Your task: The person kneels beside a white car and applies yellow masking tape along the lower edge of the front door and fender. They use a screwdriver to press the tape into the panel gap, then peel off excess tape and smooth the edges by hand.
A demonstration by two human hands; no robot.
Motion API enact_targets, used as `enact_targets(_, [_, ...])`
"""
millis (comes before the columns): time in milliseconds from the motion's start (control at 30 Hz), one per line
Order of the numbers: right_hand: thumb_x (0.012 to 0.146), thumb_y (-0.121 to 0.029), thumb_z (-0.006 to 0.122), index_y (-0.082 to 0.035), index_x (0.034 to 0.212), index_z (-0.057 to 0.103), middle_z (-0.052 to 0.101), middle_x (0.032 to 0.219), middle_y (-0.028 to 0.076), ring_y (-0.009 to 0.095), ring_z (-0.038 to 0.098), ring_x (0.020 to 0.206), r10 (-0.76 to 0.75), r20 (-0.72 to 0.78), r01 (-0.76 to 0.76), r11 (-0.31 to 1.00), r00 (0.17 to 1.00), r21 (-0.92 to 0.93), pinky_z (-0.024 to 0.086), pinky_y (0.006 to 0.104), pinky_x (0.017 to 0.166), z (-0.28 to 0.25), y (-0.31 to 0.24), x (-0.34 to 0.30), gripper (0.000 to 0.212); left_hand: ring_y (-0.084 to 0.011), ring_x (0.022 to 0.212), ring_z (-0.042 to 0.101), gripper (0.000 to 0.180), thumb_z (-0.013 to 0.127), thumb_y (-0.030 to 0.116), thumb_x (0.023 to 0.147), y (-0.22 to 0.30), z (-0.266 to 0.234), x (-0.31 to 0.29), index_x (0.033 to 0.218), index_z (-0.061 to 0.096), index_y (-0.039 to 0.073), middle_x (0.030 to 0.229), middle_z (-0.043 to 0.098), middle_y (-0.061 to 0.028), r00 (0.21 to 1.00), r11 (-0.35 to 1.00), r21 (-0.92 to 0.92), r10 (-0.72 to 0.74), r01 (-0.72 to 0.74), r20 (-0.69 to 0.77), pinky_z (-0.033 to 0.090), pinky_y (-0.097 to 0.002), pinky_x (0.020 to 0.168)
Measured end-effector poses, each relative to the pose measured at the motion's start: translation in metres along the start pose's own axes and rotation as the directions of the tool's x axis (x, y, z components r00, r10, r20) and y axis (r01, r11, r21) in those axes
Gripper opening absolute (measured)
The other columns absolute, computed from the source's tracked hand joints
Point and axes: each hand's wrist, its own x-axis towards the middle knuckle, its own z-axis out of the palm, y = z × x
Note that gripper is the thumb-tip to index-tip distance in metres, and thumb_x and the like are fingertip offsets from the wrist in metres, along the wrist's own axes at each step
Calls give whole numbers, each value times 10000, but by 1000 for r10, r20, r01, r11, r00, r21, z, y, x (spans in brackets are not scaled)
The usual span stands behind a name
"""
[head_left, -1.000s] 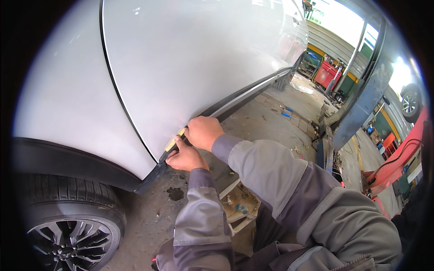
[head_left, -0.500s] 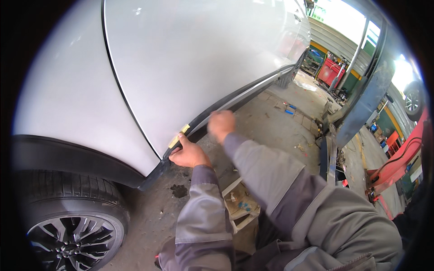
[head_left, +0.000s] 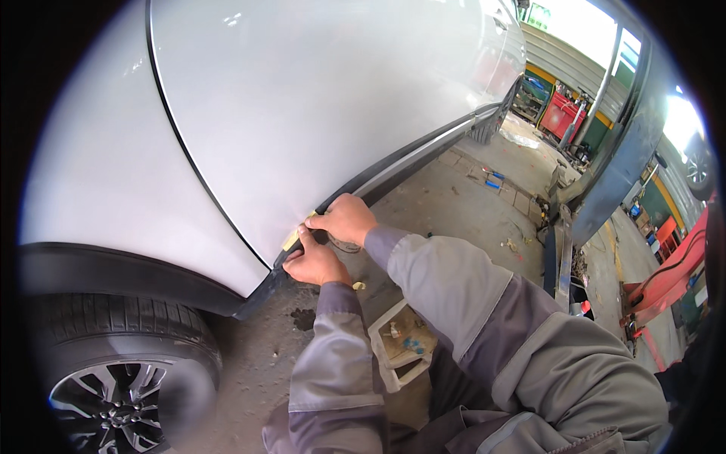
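Note:
My left hand [head_left: 318, 265] is closed around the black trim [head_left: 387, 166] along the lower edge of a white car door [head_left: 257, 121]. Its thumb presses on a short strip of yellow masking tape [head_left: 290, 242] stuck on that edge. Just above and to the right, my right hand [head_left: 351, 219] pinches the upper end of the tape between thumb and forefinger. The two thumbs nearly meet. Fingertips behind the trim are hidden.
A front wheel [head_left: 113, 378] under a black arch trim is at the lower left. Below my forearms stands a pale open box [head_left: 393, 382] with small bits inside. Blue-handled tools [head_left: 493, 180] lie on the floor. A blue lift post [head_left: 616, 166] rises at right.
My right hand, blurred and off to the right before, has come left and down onto the tape beside my left hand. A small pale yellow scrap now shows below the hands.

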Motion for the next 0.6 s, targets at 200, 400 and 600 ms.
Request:
enact_targets(200, [794, -416, 798, 61, 819, 747, 730, 801, 239, 344, 721, 761, 5, -43, 4, 978, 999, 207, 541, 430, 718, 8, 10, 4, 480, -197, 766, 635, 419, 772, 251, 944, -8, -2, 4, 901, 527, -87, 908, 664, -176, 997, 996, -75, 45, -40, 60, 547, -390, 681])
enact_targets(400, [844, -329, 742, 87, 811, 734, 738, 799, 224, 313, 723, 748, 118, -83, -80, 926, 990, 369, 535, 419, 730, 13, 8, -1, 417, -263, 862, 586, 447, 700, 336, 975, -9, -9, 8, 887, 524, -65, 957, 630, -208, 993, 989, -133, -43, 57, 107, 503, -428, 814])
enact_targets(600, [834, -328, 741, 101, 851, 739, 742, 788, 201, 284, 724, 737, 241, 49, -237, 860, 969, 452, 534, 410, 719, 8, 3, -3, 429, -253, 864, 577, 427, 665, 333, 990, -4, -12, 7, 902, 526, -61, 948, 626, -194, 990, 991, -103, -69, 82, 122, 493, -428, 807])
